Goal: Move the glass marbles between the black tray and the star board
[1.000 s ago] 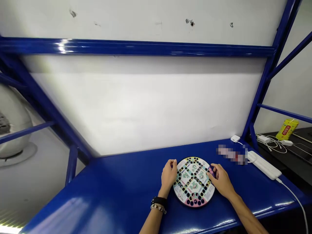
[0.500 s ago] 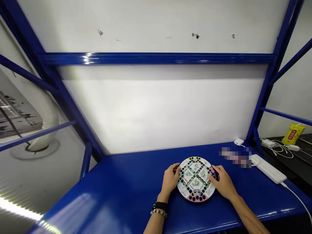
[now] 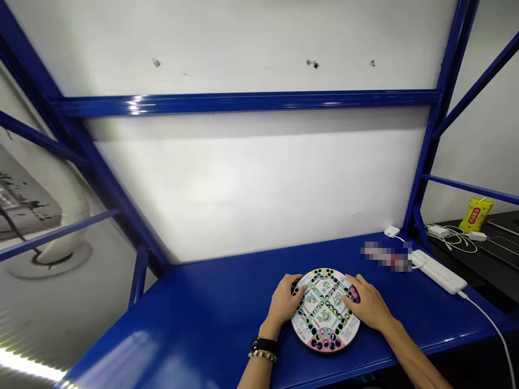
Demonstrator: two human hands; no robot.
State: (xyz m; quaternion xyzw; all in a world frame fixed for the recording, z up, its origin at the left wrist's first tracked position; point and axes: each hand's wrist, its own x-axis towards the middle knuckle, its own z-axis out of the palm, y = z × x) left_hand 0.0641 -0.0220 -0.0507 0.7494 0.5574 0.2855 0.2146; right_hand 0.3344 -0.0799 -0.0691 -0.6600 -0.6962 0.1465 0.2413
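Observation:
A round game board (image 3: 325, 316) lies on the blue tabletop, in the lower middle of the head view. Its white top carries rows of dark round holes, small green cartoon figures and coloured edge sections, pink at the near side and purple at the right. My left hand (image 3: 285, 300) grips the left rim, thumb over the top and fingers around the side. On the opposite rim, my right hand (image 3: 368, 302) holds the board with its thumb reaching over the face. The fingertips under both edges are hidden.
A white power strip (image 3: 438, 272) with a cable lies to the right, near a blurred-out object (image 3: 386, 256) and a white adapter (image 3: 391, 232). Blue frame bars (image 3: 251, 102) surround the desk. Beyond, a dark table (image 3: 494, 246) bears cables and a yellow packet (image 3: 476, 214).
The board has come slightly nearer to the table's front edge, both hands with it. My left thumb now lies farther over the top of the board. The camera view has shifted a little.

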